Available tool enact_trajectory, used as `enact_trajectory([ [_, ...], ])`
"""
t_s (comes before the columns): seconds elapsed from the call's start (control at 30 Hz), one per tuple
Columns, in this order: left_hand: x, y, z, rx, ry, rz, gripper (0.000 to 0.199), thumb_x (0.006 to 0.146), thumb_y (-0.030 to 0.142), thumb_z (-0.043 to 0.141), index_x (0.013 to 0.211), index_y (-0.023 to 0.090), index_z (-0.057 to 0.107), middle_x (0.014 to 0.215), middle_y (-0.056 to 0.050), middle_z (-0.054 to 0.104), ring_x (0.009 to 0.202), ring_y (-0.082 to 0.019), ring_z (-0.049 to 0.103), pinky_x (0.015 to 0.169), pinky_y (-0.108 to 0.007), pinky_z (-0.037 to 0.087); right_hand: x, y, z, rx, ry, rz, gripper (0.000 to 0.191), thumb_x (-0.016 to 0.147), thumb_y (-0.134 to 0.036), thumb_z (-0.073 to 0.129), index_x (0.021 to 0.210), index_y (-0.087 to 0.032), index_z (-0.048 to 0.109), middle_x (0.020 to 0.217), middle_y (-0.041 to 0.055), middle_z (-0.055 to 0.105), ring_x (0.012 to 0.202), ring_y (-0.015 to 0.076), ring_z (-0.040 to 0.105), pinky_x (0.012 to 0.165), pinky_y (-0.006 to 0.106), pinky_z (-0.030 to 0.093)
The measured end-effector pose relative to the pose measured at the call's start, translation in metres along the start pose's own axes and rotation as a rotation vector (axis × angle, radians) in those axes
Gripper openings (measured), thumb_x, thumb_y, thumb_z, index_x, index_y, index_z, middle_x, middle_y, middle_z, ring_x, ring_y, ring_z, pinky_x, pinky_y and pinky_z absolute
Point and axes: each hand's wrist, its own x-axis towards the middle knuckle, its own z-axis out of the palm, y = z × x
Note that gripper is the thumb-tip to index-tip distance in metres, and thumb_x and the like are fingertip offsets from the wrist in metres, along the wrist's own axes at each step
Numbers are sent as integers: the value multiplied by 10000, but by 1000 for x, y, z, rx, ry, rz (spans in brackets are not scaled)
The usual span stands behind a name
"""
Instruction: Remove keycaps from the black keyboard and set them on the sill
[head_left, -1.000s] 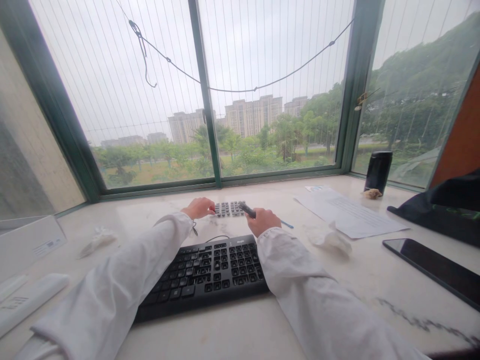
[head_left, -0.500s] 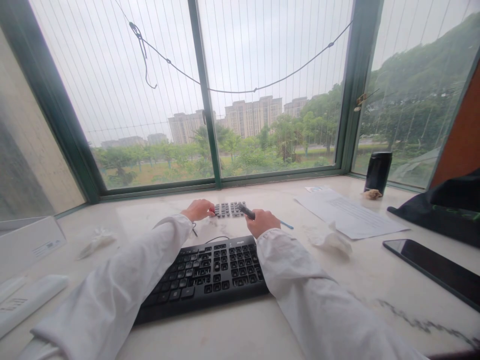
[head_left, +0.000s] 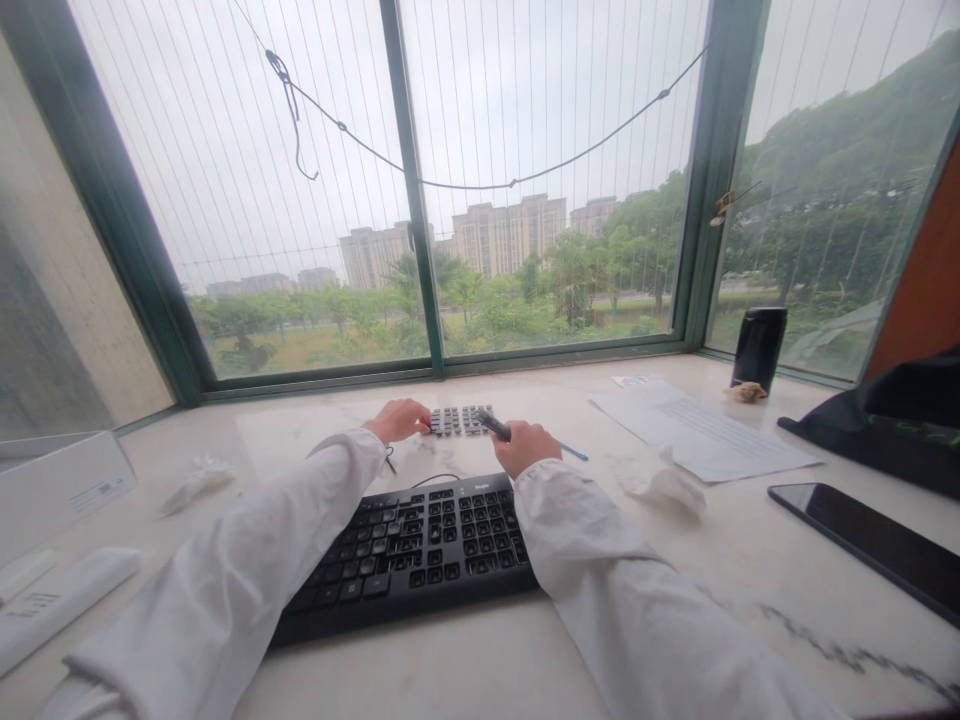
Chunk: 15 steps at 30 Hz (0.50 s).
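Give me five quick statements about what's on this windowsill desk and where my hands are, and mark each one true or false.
1. The right hand holds a dark pen. True.
2. The left hand rests on the black computer keyboard. False: it touches the small grey keypad beyond the keyboard.
3. A black cylindrical cup stands by the window on the right. True.
4. The dark flat phone lies on the white printed paper sheet. False: it lies on the bare marble, apart from the sheet.
5. A crumpled white tissue lies right of the keyboard. True.
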Motion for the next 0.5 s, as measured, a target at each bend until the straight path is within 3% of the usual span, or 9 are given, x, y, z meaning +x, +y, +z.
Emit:
enact_trajectory([
  [0.5,1,-3,1,15,0,-22,214,830,402,551,914,298,718,996,-6,704,890,-187,622,775,-276,435,2,2,3,7,14,-5,345,830,-449,448,880,-228,708,812,105,694,744,234,645,631,308,435],
])
